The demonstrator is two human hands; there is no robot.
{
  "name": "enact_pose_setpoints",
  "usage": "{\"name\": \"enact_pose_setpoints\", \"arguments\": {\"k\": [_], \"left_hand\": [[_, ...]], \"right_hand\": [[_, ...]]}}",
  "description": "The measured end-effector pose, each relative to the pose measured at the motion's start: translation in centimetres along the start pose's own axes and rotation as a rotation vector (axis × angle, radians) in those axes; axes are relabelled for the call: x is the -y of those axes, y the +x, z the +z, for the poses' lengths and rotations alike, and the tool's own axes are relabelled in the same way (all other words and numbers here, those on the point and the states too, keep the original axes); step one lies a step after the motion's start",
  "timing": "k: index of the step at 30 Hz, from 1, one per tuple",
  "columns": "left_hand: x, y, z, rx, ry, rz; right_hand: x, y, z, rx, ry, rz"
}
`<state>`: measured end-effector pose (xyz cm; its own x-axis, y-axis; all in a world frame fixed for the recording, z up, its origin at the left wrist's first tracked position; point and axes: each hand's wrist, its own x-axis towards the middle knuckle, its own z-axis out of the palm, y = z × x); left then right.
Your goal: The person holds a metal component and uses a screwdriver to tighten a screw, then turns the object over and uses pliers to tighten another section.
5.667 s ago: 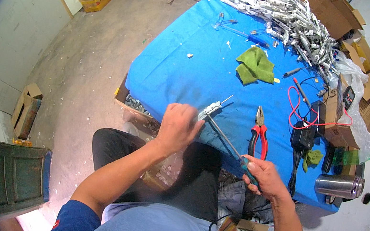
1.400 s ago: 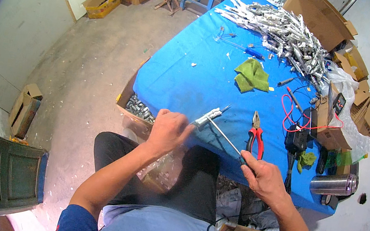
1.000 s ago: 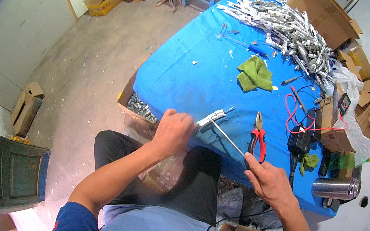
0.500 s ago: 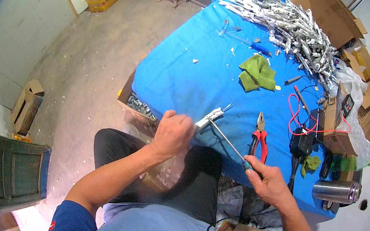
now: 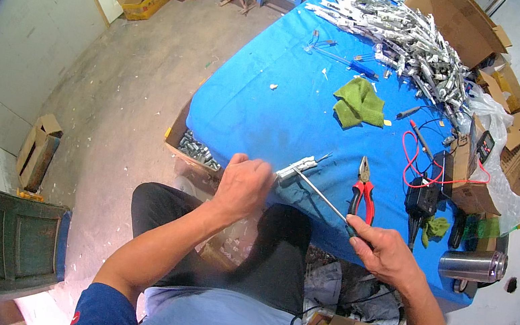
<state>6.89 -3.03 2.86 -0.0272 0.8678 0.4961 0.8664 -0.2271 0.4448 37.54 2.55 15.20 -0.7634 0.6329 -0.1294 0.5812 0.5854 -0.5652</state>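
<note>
A slim white plastic part [image 5: 296, 168] with thin wires at its far end lies at the table's near edge. My left hand [image 5: 245, 184] is closed at the part's near end, its fingertips mostly hidden and slightly blurred. In my right hand [image 5: 382, 248] is a screwdriver [image 5: 322, 197], gripped by its dark handle. Its long metal shaft points up and left, the tip touching or just over the side of the white part. Red-handled pliers [image 5: 364, 191] lie a little beyond my right hand, jaws pointing away.
A large pile of similar white parts [image 5: 421, 45] covers the table's far right. Nearer are a green cloth [image 5: 359, 103], a blue-handled tool [image 5: 360, 68], red test leads [image 5: 409, 162] and a steel flask [image 5: 473, 264]. A box of metal pieces [image 5: 197, 150] stands beside the table's left edge.
The white part has tilted slightly flatter, and the screwdriver has shifted a little with it. My right hand has turned slightly and moved a little up. My left hand stays nearly in place.
</note>
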Motion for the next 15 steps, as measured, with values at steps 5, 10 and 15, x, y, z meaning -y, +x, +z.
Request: {"name": "enact_pose_setpoints", "arguments": {"k": [5,10,15], "left_hand": [[-0.2,-0.1,0.1,-0.028,0.0,0.004],[0.2,-0.1,0.2,0.006,-0.008,0.008],[0.1,-0.3,0.1,0.006,0.02,0.019]], "right_hand": [[1.4,0.7,-1.4,0.149,0.114,0.211],[0.0,-0.5,1.8,0.015,0.247,0.192],[0.9,-1.0,1.7,-0.074,-0.107,0.05]]}}
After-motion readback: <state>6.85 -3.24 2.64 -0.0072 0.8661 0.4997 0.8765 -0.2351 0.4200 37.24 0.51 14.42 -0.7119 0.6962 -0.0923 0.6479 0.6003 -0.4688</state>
